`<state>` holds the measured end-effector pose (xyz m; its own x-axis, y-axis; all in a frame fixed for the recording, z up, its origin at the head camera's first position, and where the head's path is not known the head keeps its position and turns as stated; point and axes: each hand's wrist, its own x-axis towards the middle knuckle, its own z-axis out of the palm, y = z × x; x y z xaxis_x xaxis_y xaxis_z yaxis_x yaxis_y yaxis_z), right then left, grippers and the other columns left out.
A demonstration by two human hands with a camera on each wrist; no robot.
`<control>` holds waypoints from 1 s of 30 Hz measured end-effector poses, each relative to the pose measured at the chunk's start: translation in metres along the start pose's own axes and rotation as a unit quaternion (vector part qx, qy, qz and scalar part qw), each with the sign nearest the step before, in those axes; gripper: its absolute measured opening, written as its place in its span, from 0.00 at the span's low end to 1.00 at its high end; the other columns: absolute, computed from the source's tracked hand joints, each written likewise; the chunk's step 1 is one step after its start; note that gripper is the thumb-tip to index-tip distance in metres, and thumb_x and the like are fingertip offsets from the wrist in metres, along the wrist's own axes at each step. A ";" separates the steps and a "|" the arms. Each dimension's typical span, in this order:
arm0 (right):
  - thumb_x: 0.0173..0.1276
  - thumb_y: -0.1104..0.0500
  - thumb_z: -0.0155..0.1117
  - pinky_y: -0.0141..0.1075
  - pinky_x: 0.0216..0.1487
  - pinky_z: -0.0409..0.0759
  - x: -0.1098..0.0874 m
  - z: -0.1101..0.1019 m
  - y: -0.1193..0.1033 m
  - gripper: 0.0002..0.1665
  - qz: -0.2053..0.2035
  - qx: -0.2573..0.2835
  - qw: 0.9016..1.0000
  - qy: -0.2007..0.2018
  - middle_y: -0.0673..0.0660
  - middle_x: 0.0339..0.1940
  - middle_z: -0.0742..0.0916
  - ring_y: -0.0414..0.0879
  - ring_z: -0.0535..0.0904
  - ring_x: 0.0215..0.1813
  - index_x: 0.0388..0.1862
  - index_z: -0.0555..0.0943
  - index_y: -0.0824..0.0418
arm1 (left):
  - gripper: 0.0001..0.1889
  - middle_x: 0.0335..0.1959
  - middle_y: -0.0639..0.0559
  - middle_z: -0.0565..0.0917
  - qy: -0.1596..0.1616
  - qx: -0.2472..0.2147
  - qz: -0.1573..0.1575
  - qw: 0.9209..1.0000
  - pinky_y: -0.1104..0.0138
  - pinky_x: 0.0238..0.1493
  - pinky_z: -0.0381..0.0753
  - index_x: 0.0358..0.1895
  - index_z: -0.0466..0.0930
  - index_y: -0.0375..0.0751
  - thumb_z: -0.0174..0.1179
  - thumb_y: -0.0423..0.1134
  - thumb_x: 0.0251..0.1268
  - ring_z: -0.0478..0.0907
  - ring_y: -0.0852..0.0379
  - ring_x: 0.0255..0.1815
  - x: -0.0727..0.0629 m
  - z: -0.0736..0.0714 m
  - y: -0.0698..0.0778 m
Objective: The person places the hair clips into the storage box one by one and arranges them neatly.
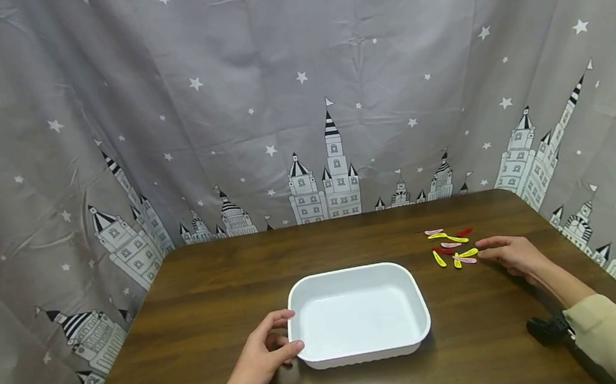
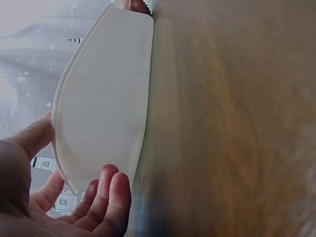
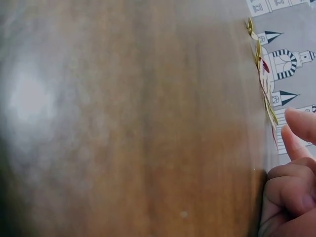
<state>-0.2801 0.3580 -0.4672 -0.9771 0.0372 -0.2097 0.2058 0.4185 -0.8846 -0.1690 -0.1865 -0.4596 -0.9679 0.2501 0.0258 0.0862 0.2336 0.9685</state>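
A white rectangular plastic basin [image 1: 357, 315] stands on the table in front of me, with nothing inside it. My left hand [image 1: 263, 354] grips its left end, thumb over the rim; in the left wrist view, fingertips [image 2: 118, 190] lie against the outer wall. To the right, several snap hair clips [image 1: 443, 251] in yellow, red and pink lie in a loose cluster. Just right of them is my right hand [image 1: 512, 256], its index finger reaching toward the nearest yellow clip [image 1: 468, 253]. The right wrist view shows a gap between thumb and index finger [image 3: 301, 123], the other fingers curled.
The brown wooden table [image 1: 226, 269] carries everything. Behind it and along its sides hangs a grey curtain [image 1: 231, 100] printed with castles and stars. A black strap device [image 1: 548, 329] is on the right wrist, by a pale sleeve [image 1: 610, 329].
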 end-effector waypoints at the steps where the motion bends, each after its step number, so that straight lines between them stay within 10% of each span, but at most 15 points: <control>1: 0.66 0.51 0.71 0.33 0.16 0.63 0.000 0.000 0.000 0.35 0.000 0.000 1.000 -0.001 0.40 0.13 0.65 0.37 0.58 0.15 0.66 0.75 0.68 | 0.29 0.60 0.31 0.74 0.000 0.000 0.000 1.000 0.62 0.33 0.84 0.65 0.71 0.36 0.70 0.33 0.61 0.82 0.56 0.38 0.000 0.000 0.000; 30: 0.66 0.53 0.70 0.32 0.18 0.63 0.016 -0.008 -0.003 0.36 0.003 -0.040 0.998 -0.053 0.40 0.13 0.66 0.37 0.59 0.15 0.68 0.73 0.68 | 0.28 0.58 0.33 0.75 0.004 0.008 -0.012 1.000 0.63 0.34 0.84 0.63 0.72 0.40 0.71 0.35 0.61 0.83 0.56 0.39 0.003 0.001 -0.003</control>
<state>-0.2971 0.3649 -0.4650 -0.9635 -0.0548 -0.2620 0.2029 0.4892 -0.8483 -0.1717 -0.1855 -0.4628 -0.9718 0.2359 0.0046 0.0663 0.2543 0.9648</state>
